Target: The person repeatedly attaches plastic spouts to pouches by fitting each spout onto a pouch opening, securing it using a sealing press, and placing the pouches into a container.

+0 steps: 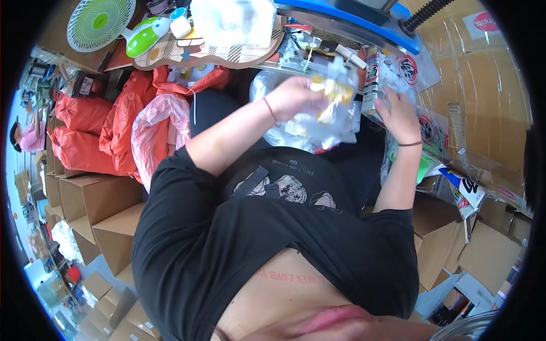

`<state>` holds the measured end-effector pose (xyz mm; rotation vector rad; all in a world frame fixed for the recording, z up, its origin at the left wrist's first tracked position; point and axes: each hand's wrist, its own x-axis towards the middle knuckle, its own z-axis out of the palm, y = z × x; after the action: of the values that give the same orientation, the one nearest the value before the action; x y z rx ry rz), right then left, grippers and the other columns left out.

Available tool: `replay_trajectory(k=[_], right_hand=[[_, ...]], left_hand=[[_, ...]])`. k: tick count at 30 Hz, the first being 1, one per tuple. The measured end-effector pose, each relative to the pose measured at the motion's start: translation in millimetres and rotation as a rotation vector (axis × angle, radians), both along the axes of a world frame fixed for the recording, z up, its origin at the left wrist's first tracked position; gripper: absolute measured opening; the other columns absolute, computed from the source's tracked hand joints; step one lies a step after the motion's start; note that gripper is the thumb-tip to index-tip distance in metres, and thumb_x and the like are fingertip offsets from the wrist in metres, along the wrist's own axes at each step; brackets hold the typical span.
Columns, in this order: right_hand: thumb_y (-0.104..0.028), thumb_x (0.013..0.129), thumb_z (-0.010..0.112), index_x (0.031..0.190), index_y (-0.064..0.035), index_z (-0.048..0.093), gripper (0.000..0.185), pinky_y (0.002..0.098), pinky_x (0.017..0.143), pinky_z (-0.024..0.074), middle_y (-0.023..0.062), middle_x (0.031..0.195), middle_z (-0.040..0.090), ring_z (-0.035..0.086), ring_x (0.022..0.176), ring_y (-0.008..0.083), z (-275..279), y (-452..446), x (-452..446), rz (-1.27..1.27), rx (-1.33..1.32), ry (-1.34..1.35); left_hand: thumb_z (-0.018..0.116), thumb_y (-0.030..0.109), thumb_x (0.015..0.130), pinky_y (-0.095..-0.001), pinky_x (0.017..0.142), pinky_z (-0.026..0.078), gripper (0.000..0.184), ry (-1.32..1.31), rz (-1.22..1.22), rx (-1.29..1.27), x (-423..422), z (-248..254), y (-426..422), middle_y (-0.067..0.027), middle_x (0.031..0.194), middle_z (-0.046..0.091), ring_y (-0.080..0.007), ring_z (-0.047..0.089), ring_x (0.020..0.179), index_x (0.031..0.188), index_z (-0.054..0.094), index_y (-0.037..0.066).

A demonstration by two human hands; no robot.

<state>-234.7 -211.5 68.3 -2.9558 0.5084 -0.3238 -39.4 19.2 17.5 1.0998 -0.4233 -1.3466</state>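
Note:
My left hand (297, 100) is closed on a bunch of clear plastic packets (335, 94) with yellow and white parts, smeared by motion. Under it a large clear plastic bag (273, 133) lies open over my lap. My right hand (401, 118) has its fingers apart, beside a white-and-black spray can (372, 79) and close to a clear bag with a red-and-black round print (407, 69). Whether its fingertips touch the can or the bag I cannot tell.
A blue metal press frame (364, 21) stands at the top. Red plastic sacks (85, 139) and open cartons (102, 196) fill the left side. A green-and-white fan (142, 37) lies on the checked board (227, 52). A large carton (478, 85) walls the right.

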Motion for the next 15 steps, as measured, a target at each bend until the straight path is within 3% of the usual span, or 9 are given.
replay_trajectory(k=[1, 4, 7, 9, 10, 12, 14, 15], right_hand=[[-0.037, 0.097, 0.056, 0.124, -0.0008, 0.057, 0.045, 0.0468, 0.090, 0.0450, 0.0217, 0.109, 0.060, 0.057, 0.103, 0.0406, -2.1, 1.6, -4.6, -0.086, -0.013, 0.095], [-0.037, 0.094, 0.060, 0.121, -0.0001, 0.057, 0.045, 0.0443, 0.089, 0.0457, 0.0212, 0.107, 0.060, 0.057, 0.101, 0.0409, -4.7, -0.4, -13.8, 0.077, 0.148, 0.038], [-0.030, 0.093, 0.063, 0.119, 0.0007, 0.057, 0.040, 0.0402, 0.089, 0.0467, 0.0174, 0.108, 0.061, 0.059, 0.100, 0.0367, 0.2, -0.3, -23.5, 0.130, 0.229, 0.050], [-0.022, 0.091, 0.067, 0.116, 0.0007, 0.058, 0.035, 0.0357, 0.089, 0.0467, 0.0120, 0.109, 0.062, 0.060, 0.099, 0.0271, 0.4, -8.1, -31.7, 0.121, 0.551, 0.065], [-0.022, 0.091, 0.067, 0.116, 0.0007, 0.058, 0.035, 0.0357, 0.089, 0.0467, 0.0120, 0.109, 0.062, 0.060, 0.099, 0.0271, -0.1, -10.0, -31.8, 0.121, 0.554, 0.063], [-0.017, 0.089, 0.069, 0.115, -0.0001, 0.057, 0.033, 0.0321, 0.092, 0.0451, 0.0075, 0.110, 0.062, 0.058, 0.100, 0.0184, -2.8, -10.1, -33.5, 0.130, 0.618, 0.022], [-0.018, 0.089, 0.069, 0.112, -0.0011, 0.057, 0.031, 0.0312, 0.091, 0.0441, 0.0059, 0.107, 0.060, 0.056, 0.099, 0.0168, -6.1, -11.7, -29.8, 0.163, 0.661, 0.037], [-0.019, 0.089, 0.069, 0.110, -0.0022, 0.056, 0.030, 0.0303, 0.091, 0.0430, 0.0042, 0.105, 0.058, 0.054, 0.098, 0.0152, -6.6, -14.3, -25.9, 0.197, 0.695, 0.050]], left_hand=[[0.069, 0.013, 0.091, -0.0277, 0.082, 0.056, 0.023, 0.023, 0.027, -0.012, 15.1, -6.1, -7.7, -0.0086, 0.103, 0.072, -0.0151, 0.071, 0.091, 0.112, 0.067, 0.002], [0.067, 0.013, 0.093, -0.0267, 0.082, 0.056, 0.023, 0.021, 0.092, -0.002, 33.1, -0.9, -18.7, -0.0088, 0.107, 0.071, -0.0148, 0.070, 0.095, 0.112, 0.066, 0.001], [0.070, 0.010, 0.090, -0.0275, 0.073, 0.057, 0.029, 0.117, 0.122, 0.016, 39.5, 0.1, -21.3, -0.0122, 0.107, 0.070, -0.0182, 0.070, 0.094, 0.114, 0.063, -0.004], [0.074, 0.019, 0.089, -0.0275, 0.071, 0.057, 0.048, -0.258, 0.334, 0.095, 50.5, 1.3, -11.5, -0.0146, 0.116, 0.066, -0.0217, 0.069, 0.097, 0.123, 0.053, -0.007], [0.076, 0.024, 0.088, -0.0275, 0.069, 0.057, 0.058, -0.447, 0.438, 0.136, 57.6, 1.5, -4.2, -0.0159, 0.120, 0.063, -0.0235, 0.069, 0.099, 0.127, 0.048, -0.008], [0.074, 0.036, 0.087, -0.0368, 0.081, 0.056, 0.072, -0.938, 0.746, 0.081, 95.9, 0.4, 12.5, -0.0249, 0.136, 0.051, -0.0310, 0.063, 0.113, 0.136, 0.040, -0.005], [0.068, 0.049, 0.088, -0.0475, 0.100, 0.046, 0.078, -2.020, 0.659, 0.375, 126.8, -10.9, 39.5, -0.0277, 0.145, 0.039, -0.0390, 0.048, 0.130, 0.142, 0.040, 0.002], [0.063, 0.058, 0.085, -0.0516, 0.111, 0.033, 0.079, -2.012, 0.389, 0.419, 145.2, -42.0, 49.7, -0.0254, 0.146, 0.040, -0.0413, 0.035, 0.138, 0.146, 0.040, 0.012]])
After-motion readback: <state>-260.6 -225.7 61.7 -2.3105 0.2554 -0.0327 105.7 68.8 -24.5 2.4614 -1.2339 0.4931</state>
